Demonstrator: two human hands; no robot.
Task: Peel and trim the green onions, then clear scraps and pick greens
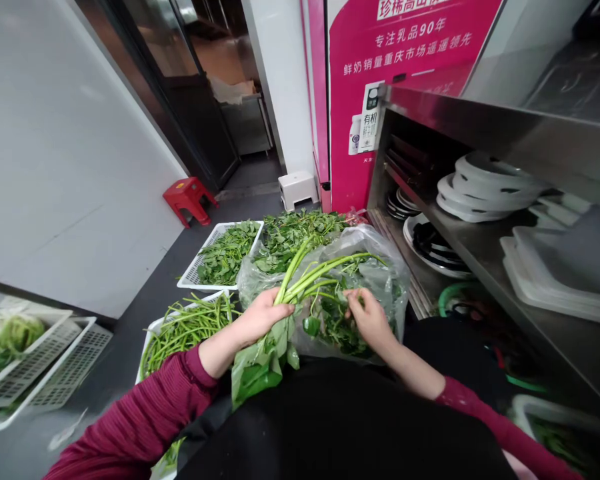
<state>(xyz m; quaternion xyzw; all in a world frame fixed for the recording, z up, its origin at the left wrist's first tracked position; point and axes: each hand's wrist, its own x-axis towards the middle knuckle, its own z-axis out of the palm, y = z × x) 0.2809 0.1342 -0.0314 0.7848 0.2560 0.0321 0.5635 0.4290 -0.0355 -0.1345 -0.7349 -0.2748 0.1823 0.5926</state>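
Note:
My left hand (265, 315) is closed around a bunch of long-stemmed leafy greens (300, 280). Its pale green stems fan out up and to the right, while broad leaves hang below the fist. To the right, my right hand (370, 317) pinches green leaves at its fingertips, above an open clear plastic bag (393, 267). More dark leafy greens lie inside this bag, partly hidden by my hands. Beyond my left hand, a white basket (183, 280) holds picked leaves. Bare green stems (190, 333) fill another basket beside my left forearm.
White vegetable baskets (75, 373) stand at the far left. A red stool (190, 200) and a white stool (299, 189) are by the doorway. Close on my right is a steel shelf (480, 247) with stacked plates (485, 190) and trays. A pink fridge (350, 180) stands ahead.

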